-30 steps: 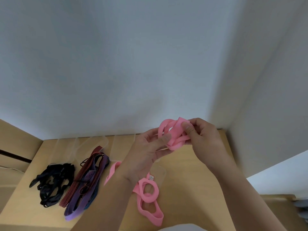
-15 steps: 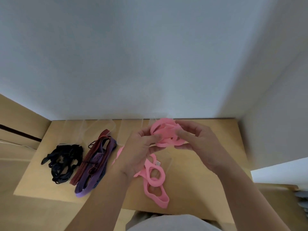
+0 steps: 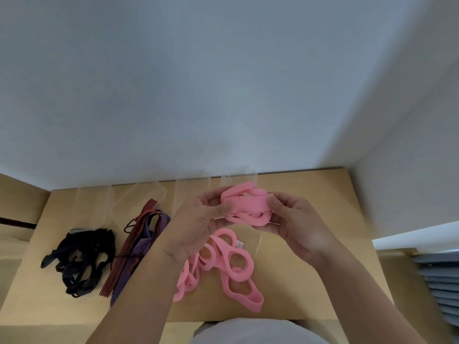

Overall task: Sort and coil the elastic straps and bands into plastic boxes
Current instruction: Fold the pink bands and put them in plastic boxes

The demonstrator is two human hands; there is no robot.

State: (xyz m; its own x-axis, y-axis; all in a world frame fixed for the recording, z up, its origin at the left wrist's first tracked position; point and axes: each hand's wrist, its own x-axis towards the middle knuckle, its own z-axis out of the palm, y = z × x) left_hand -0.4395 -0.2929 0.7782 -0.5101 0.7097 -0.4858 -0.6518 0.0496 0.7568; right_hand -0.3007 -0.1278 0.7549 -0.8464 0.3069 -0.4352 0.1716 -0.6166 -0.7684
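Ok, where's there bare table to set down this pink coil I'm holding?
Widest bare patch: the table between your right hand and the right-hand wall. A smaller strip lies in front of the black bands, by the left edge. Crowded: the striped and purple straps, the loose pink bands and the clear boxes along the back.

Both bare forearms come up from the lower edge of the view and angle inward, so the hands meet in the middle, raised off the worktop. The left grip [image 3: 198, 219] shows the back of the hand, thumb [image 3: 221, 209] laid along the near side of a coiled pink band [image 3: 248, 204], fingers curled round its far side. The right grip [image 3: 295, 224] faces it, thumb tip [image 3: 272, 201] pressed on the coil's right end and fingers cupped beneath. Both wrists bend slightly inward, and the band is pinched between the two
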